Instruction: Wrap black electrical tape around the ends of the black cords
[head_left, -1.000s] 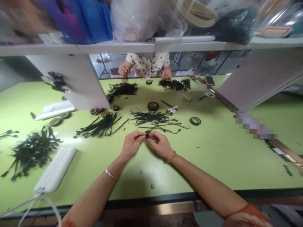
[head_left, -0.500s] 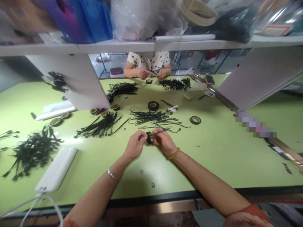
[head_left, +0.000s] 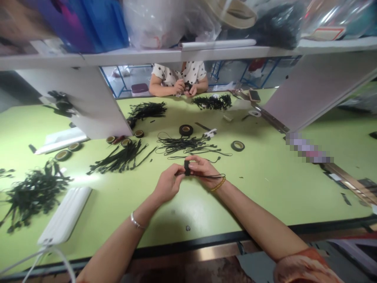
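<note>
My left hand (head_left: pixel 168 182) pinches one end of a thin black cable (head_left: pixel 210 176) over the middle of the green table. My right hand (head_left: pixel 203 171) is closed on a small roll of black tape (head_left: pixel 187 168), which is held edge-on against the cable. From there the cable runs right, under my right palm, and ends in a loop near the yellow bracelet. Just beyond my hands lies a loose pile of black cables (head_left: pixel 184 145). A larger roll of black tape (head_left: pixel 186 130) sits behind that pile, and another tape roll (head_left: pixel 237 146) lies to its right.
More cable bundles lie left (head_left: pixel 122 157) and far left (head_left: pixel 32 188), near a white power strip (head_left: pixel 66 214). Across the table (head_left: pixel 147 220) a person in a dotted shirt (head_left: pixel 178 76) holds a tape roll. Overhead runs a loaded shelf (head_left: pixel 141 58); an upright panel (head_left: pixel 85 102) stands at left.
My right hand has turned, and the tape roll now stands edge-on. The cable's looped end has swung to the right. Across the table, the other person has picked up a tape roll.
</note>
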